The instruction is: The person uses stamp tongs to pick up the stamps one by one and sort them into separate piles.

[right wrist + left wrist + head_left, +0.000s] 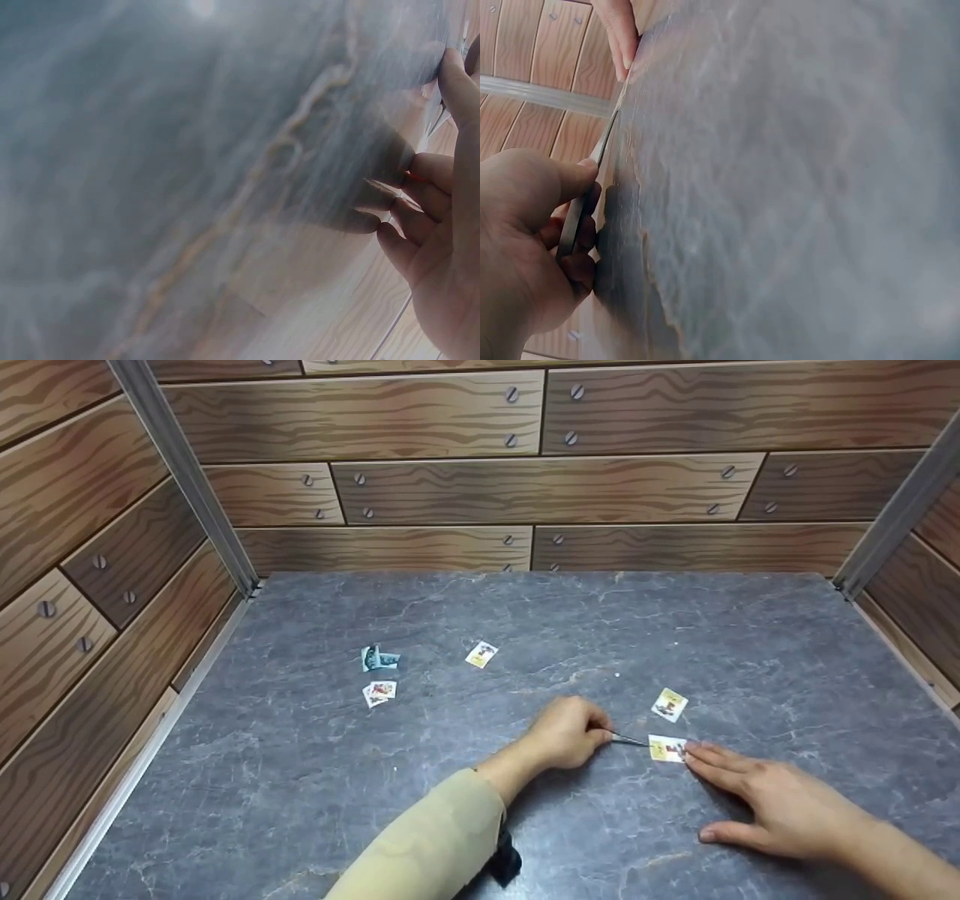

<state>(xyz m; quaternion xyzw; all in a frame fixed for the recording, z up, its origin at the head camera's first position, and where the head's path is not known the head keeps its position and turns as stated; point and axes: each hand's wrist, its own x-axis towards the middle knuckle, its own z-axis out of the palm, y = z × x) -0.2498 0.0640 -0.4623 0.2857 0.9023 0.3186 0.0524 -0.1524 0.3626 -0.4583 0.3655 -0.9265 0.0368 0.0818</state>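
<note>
In the head view my left hand (568, 733) grips slim metal tweezers (628, 739), their tips at the left edge of a small yellow-and-white picture card (660, 753). The left wrist view shows the tweezers (604, 142) pinched between thumb and curled fingers, slanting toward the tabletop. My right hand (795, 804) lies with its fingers extended, fingertips on the right edge of that card and thumb spread apart. From the right wrist, the fingers of the right hand (439, 247) reach down to the dark surface. A similar card (670, 704) lies just behind the first.
Another yellow-and-white card (481, 654) lies farther back. At left, two overlapping teal pieces (380, 658) sit behind two overlapping white picture cards (382, 690). Wood-patterned walls (435, 491) with metal corner posts (187, 472) enclose the grey marbled table (300, 795).
</note>
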